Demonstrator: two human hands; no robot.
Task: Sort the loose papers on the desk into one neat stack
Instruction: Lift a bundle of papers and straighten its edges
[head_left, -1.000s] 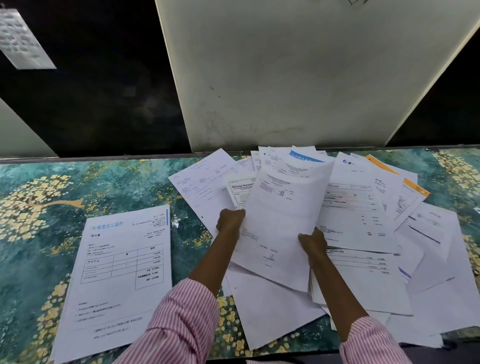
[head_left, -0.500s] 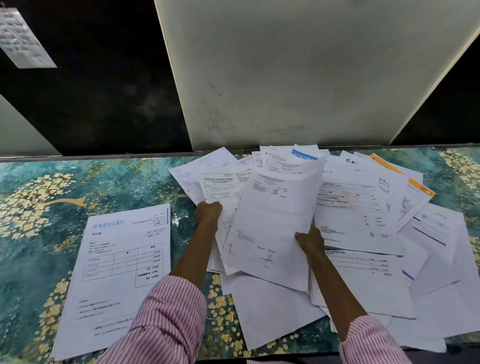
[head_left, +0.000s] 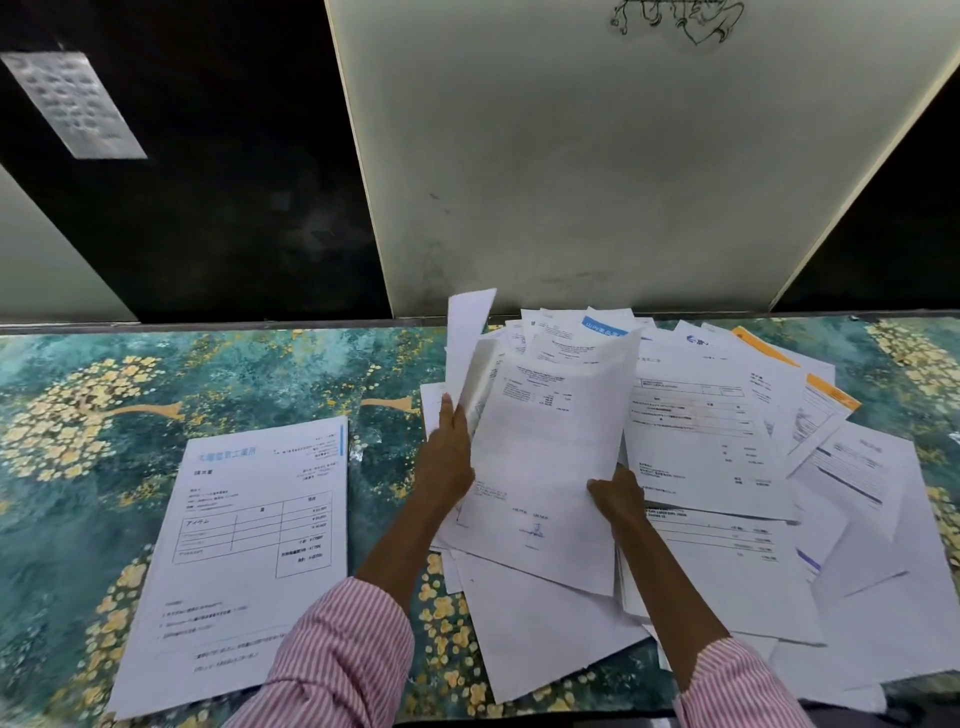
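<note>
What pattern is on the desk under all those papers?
Mottled teal with yellow flowering trees; the desk shows best in the head view.

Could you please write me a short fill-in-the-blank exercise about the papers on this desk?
1. The stack lies to the ___ of the left hand, which holds raised sheets.
2. The right hand grips a printed sheet over the loose pile, which covers the desk's ___ half.
3. The stack's top heading is printed in ___.
4. The left sleeve is striped pink and ___.

Missing words: left; right; blue; white.
</note>
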